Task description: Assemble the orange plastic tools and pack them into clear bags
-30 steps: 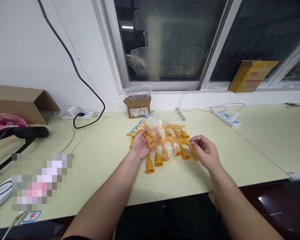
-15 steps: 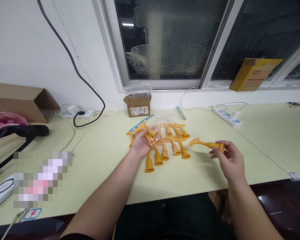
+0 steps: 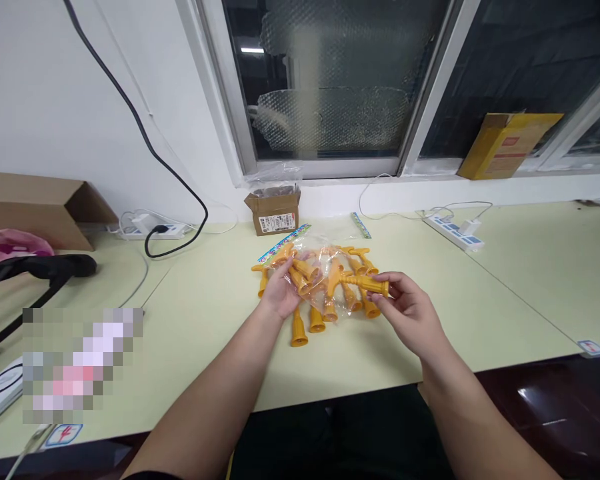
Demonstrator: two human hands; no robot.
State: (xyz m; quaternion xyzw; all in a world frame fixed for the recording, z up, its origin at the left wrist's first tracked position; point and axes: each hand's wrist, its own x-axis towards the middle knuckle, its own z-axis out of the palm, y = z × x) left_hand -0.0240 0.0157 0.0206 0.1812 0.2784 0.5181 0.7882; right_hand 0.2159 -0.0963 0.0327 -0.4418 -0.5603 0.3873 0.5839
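My left hand point(image 3: 281, 293) is closed on the side of a clear plastic bag point(image 3: 325, 239) with a colourful printed strip. Inside the bag near its fingers lie a few yellow-orange plastic pieces point(image 3: 300, 280). In the fingers of my right hand point(image 3: 414, 315) is one T-ended yellow-orange plastic piece point(image 3: 369, 285), gripped by its wide ribbed end. Its T-shaped end points left, at the bag's opening or over the film; which one I cannot tell. Several alike pieces point(image 3: 299, 332) lie on the table beneath and around the bag, partly hidden by it.
Behind the bag stands a small open cardboard box point(image 3: 276, 217). A second plastic bag's printed strip point(image 3: 361, 225) lies beside it. Power strips sit at the right point(image 3: 453, 232) and left point(image 3: 155, 231). A black frame point(image 3: 40, 267) and a blurred-out object point(image 3: 87, 363) occupy the left side.
My right hand has moved left, bringing the plastic piece from beside the bag up to it. My left hand has stayed at the bag.
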